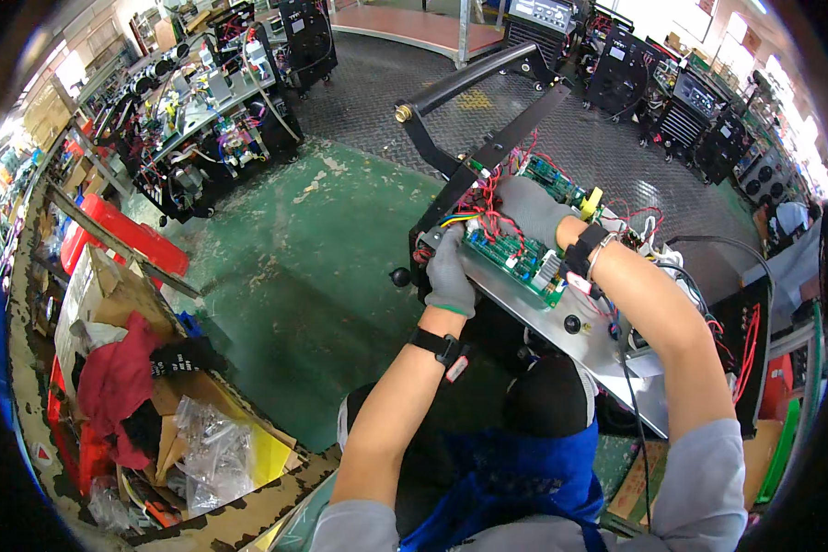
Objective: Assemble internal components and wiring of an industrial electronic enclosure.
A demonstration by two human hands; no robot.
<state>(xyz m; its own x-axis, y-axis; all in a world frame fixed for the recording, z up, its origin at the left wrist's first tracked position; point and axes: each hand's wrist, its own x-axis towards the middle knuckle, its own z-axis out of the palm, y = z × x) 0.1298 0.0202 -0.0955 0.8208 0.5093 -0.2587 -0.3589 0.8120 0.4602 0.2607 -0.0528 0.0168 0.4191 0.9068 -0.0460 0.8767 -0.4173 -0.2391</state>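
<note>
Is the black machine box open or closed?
Open. The machine box has no cover: its green circuit board and red wires are bare under both gloved hands.

Matt grey knit gloves on left hand (450, 273) and right hand (531, 210), glossy green circuit board (511, 255), smooth brushed metal panel (561, 317)

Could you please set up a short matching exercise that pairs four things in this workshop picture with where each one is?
Things:
1. left hand
2. right hand
3. green circuit board
4. red cloth

Places:
A. in the cardboard box at the left
B. on the near left edge of the circuit board
C. on top of the red wires above the board
D. on the metal plate between the two hands

Pairs: 1-B, 2-C, 3-D, 4-A
</note>
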